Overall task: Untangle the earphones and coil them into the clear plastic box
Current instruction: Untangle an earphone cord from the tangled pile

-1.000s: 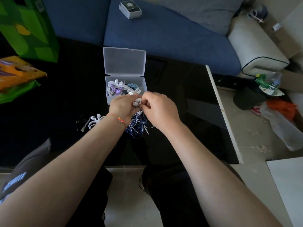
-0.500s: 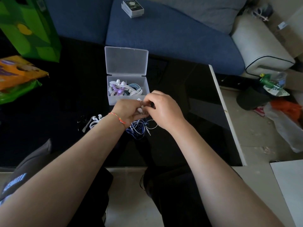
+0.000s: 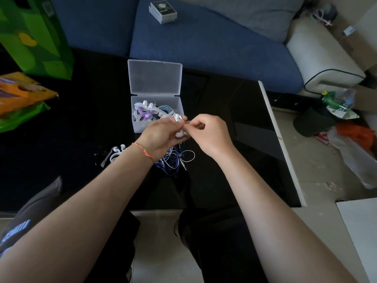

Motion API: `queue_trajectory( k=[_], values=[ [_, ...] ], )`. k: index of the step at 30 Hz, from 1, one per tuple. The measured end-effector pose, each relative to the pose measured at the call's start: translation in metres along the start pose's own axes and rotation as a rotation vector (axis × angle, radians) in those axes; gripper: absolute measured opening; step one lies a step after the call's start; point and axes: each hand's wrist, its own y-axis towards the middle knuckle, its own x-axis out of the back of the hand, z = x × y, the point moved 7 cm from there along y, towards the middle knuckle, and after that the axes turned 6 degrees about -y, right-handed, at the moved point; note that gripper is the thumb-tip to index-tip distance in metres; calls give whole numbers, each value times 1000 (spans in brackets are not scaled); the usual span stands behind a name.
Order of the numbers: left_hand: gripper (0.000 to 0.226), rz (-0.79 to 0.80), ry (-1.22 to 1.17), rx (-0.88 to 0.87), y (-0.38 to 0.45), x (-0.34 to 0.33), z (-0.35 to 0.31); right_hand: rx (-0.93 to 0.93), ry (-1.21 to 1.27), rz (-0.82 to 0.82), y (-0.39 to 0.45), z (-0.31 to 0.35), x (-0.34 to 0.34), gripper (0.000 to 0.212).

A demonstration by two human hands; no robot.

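A clear plastic box [image 3: 137, 127] stands open on the black table, its lid [image 3: 155, 78] tipped back. Coiled white, purple and pale blue earphones [image 3: 150, 112] lie inside. Just in front of the box, my left hand [image 3: 161, 135] grips a white earphone set [image 3: 179, 125], part of it wound round the fingers. My right hand [image 3: 210, 133] pinches the same white cable close to the left fingertips. Below the hands a tangle of white and blue cables [image 3: 175, 160] with a jack plug rests on the table.
White ear-hook earphones [image 3: 115, 154] lie left of my left wrist. A green box [image 3: 34, 35] and an orange packet [image 3: 20, 92] sit at the far left. A blue sofa [image 3: 204, 41] with a small boxed item [image 3: 162, 12] lies beyond. The table's white edge [image 3: 279, 139] runs on the right.
Both hands have stayed in front of the box and kept working the white cable. The right hand has drawn slightly to the right, away from the left fingers.
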Motion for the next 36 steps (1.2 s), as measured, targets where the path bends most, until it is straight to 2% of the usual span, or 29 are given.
queue_trajectory(
  k=[2, 4, 5, 8, 10, 15, 20, 26, 30, 34, 36],
  values=[
    [13, 16, -5, 5, 1, 1, -2, -11, 51, -38, 1, 0, 6, 18],
    [15, 104, -30, 21, -1, -7, -5, -107, 146, -89, 4, -8, 14, 19],
    [16, 167, -43, 38, -4, -13, -6, -176, 231, -54, 4, -13, 13, 20],
    [15, 337, -39, 86, -15, -29, -9, -310, 612, 298, -3, -12, -5, 25],
    [13, 396, -26, 104, -17, -31, -9, -292, 720, 440, -8, -8, -10, 24],
    [13, 354, 38, 116, -15, -28, -8, -274, 708, 354, -5, -18, -2, 16],
    [15, 347, 132, 94, -16, -27, -14, -191, 715, 384, -7, -13, 2, 15],
    [14, 476, 232, 77, -18, -26, -17, -99, 683, 481, -11, -6, 6, 22],
    [22, 515, 358, 134, -21, -26, -9, -51, 651, 439, -9, -9, 11, 23],
    [17, 446, 392, 165, -19, -21, -7, -46, 550, 380, -7, -15, 13, 16],
    [20, 364, 351, 180, -17, -17, -7, -62, 497, 378, -5, -19, 13, 15]
  ],
)
